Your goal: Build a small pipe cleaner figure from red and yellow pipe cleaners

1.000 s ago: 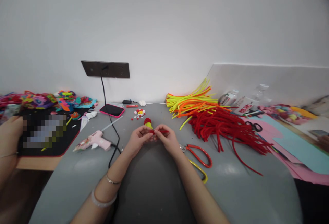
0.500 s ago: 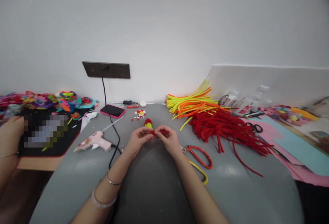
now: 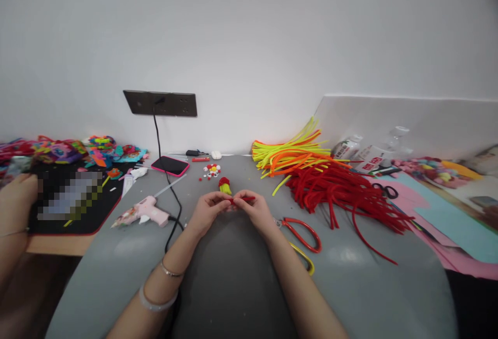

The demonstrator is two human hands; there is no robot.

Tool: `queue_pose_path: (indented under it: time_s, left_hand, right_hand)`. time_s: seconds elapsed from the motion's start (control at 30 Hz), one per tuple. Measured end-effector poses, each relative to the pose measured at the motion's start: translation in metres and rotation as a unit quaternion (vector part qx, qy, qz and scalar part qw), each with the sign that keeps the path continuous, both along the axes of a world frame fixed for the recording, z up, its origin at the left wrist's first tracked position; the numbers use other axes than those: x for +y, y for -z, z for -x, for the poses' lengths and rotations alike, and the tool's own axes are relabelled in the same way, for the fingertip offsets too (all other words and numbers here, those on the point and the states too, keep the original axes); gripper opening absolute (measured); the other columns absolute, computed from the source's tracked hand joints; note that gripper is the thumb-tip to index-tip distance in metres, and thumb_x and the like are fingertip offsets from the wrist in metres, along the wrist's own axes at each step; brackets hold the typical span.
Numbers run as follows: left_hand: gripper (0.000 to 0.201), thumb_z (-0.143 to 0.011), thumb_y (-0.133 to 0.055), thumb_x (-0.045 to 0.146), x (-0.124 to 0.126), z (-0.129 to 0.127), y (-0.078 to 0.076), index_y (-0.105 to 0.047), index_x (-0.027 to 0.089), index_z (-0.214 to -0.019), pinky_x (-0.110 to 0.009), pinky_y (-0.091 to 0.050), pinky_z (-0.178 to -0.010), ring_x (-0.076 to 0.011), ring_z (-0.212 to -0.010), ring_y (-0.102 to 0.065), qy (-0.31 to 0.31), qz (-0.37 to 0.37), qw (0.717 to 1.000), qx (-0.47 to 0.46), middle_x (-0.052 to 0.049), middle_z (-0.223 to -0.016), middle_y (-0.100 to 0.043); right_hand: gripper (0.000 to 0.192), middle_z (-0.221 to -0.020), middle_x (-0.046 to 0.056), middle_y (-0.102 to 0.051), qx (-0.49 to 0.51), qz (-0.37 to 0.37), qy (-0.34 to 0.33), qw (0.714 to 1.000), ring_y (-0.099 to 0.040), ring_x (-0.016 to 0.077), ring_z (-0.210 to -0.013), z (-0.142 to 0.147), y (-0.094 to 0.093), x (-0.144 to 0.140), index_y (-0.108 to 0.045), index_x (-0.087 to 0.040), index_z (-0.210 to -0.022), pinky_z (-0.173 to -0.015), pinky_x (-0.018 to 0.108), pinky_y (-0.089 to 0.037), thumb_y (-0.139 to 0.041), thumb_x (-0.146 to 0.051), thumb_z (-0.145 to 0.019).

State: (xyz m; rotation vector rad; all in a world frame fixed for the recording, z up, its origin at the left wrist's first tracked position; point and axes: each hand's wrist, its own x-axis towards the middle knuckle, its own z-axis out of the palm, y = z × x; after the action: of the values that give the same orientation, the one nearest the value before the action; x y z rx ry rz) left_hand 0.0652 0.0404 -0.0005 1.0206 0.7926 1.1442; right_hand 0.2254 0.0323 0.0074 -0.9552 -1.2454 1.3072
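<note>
Forearms reach in from the near edge over a grey tabletop (image 3: 233,287), the left wrist wearing a pale bangle and a thin bracelet. The left hand (image 3: 208,212) and right hand (image 3: 254,210) meet at the middle of the table, fingertips pinched shut on a short piece of red fuzzy pipe cleaner (image 3: 241,200) stretched between them. Its left end joins a small craft figure with a red round top and a yellow-green body (image 3: 224,185), which sits just beyond the left fingertips.

By the look of it, the figure is partly built and the red piece is only being worked on; whether it is fully wound or fastened cannot be told.

Just right of the right hand lie red-handled scissors (image 3: 303,232), with a yellow loop beside them. To the left rests a pink hot glue gun (image 3: 146,212), its black cord running to a dark wall socket strip (image 3: 160,104).

Farther right, a large heap of loose red pipe cleaners (image 3: 338,193) spreads out, with yellow and orange pipe cleaners (image 3: 290,154) behind it. Beyond the hands sit small red, white and yellow beads (image 3: 212,171) and a pink-cased phone (image 3: 170,165). At the far left, another person's hand (image 3: 15,199) holds something blurred.
</note>
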Motion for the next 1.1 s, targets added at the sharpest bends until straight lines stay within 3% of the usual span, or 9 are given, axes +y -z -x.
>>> queue_pose_path:
  time_s: [0.2,0.37,0.5,0.57,0.63,0.83,1.1]
  left_hand:
    - [0.024,-0.061,-0.084,0.033,0.003,0.002,0.006,-0.076,0.015,-0.076,-0.025,-0.05,-0.062,-0.0133,-0.06,-0.062,-0.042,-0.026,0.998,0.035,-0.004,-0.066,-0.071]
    - [0.02,-0.073,-0.075,0.034,0.015,0.011,0.0,-0.076,0.018,-0.085,-0.028,-0.051,-0.074,-0.02,-0.084,-0.065,-0.077,-0.146,0.977,0.136,-0.008,-0.09,-0.073]
    - [0.054,-0.071,-0.075,0.034,0.035,0.018,0.005,-0.062,0.022,-0.123,-0.034,-0.049,-0.083,-0.0256,-0.107,-0.059,-0.145,-0.213,0.936,0.24,-0.012,-0.127,-0.061]
    - [0.078,-0.06,-0.082,0.031,0.046,0.018,0.014,-0.054,0.022,-0.132,-0.041,-0.044,-0.094,-0.0306,-0.116,-0.054,-0.129,-0.229,0.911,0.317,-0.014,-0.133,-0.056]
    - [0.089,-0.055,-0.085,0.028,0.053,0.018,0.022,-0.049,0.021,-0.136,-0.046,-0.038,-0.101,-0.0335,-0.12,-0.05,-0.105,-0.239,0.892,0.369,-0.015,-0.131,-0.058]
    - [0.062,-0.062,-0.077,0.02,0.059,0.013,0.021,-0.059,0.02,-0.121,-0.049,-0.035,-0.103,-0.0337,-0.117,-0.053,-0.068,-0.276,0.857,0.431,-0.014,-0.121,-0.063]
    - [0.047,-0.073,-0.067,0.016,0.046,0.009,0.007,-0.055,0.021,-0.119,-0.042,-0.04,-0.101,-0.0281,-0.122,-0.05,-0.071,-0.35,0.855,0.375,-0.012,-0.125,-0.058]
  right_hand:
    - [0.03,-0.065,-0.001,-0.065,0.058,0.039,-0.009,0.997,-0.06,0.0138,-0.061,0.003,0.003,-0.001,-0.066,-0.019,-0.075,-0.066,0.027,-0.05,-0.081,-0.042,-0.064]
    - [0.031,-0.064,-0.002,-0.066,0.063,0.049,0.026,0.996,-0.059,0.0133,-0.058,-0.001,0.004,0.012,-0.065,-0.019,-0.074,-0.063,0.027,-0.049,-0.083,-0.039,-0.059]
    - [0.033,-0.061,-0.002,-0.066,0.024,0.062,0.049,0.997,-0.059,0.0128,-0.056,-0.011,0.004,0.032,-0.063,-0.018,-0.072,-0.058,0.025,-0.046,-0.084,-0.038,-0.056]
    - [0.033,-0.059,-0.001,-0.066,0.0,0.079,0.024,0.997,-0.059,0.0122,-0.054,-0.013,0.006,0.041,-0.065,-0.017,-0.072,-0.055,0.024,-0.044,-0.084,-0.038,-0.056]
    - [0.032,-0.059,-0.001,-0.066,-0.006,0.092,-0.006,0.996,-0.059,0.0117,-0.053,-0.013,0.008,0.047,-0.067,-0.016,-0.071,-0.054,0.024,-0.044,-0.084,-0.037,-0.055]
    - [0.029,-0.056,-0.001,-0.066,-0.01,0.121,-0.058,0.991,-0.06,0.0099,-0.054,-0.008,0.01,0.054,-0.067,-0.015,-0.069,-0.057,0.022,-0.046,-0.084,-0.033,-0.054]
    - [0.029,-0.06,-0.002,-0.067,0.006,0.107,-0.067,0.992,-0.06,0.0097,-0.057,-0.012,0.007,0.049,-0.067,-0.015,-0.073,-0.059,0.022,-0.045,-0.084,-0.032,-0.056]
